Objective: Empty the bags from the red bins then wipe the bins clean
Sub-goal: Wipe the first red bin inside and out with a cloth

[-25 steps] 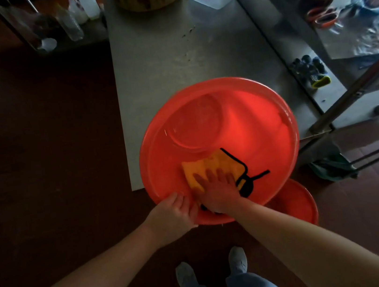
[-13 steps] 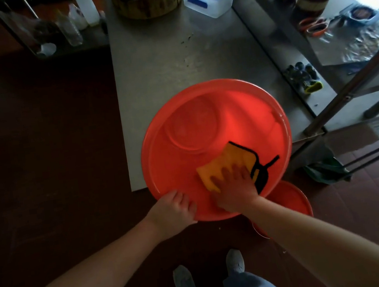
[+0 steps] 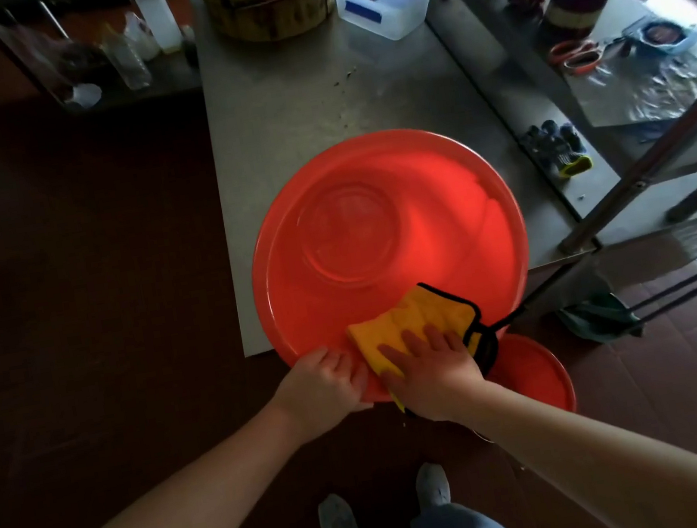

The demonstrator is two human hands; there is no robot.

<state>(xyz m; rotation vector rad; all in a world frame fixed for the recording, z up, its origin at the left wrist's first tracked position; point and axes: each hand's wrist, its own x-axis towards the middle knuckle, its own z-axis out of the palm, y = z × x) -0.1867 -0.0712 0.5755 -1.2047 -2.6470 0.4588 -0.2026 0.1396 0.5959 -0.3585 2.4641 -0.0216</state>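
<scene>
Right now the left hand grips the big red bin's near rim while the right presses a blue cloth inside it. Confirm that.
Wrong in one respect: the cloth is yellow with black edging, not blue. The head view shows the right hand pressing it inside the big red bin while the left hand grips the near rim.

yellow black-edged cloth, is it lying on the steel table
No, the right hand presses that yellow cloth inside the big round red plastic bin.

Steel table [image 3: 313,101] on dark tiled floor [image 3: 66,260] (dimly lit).
</scene>
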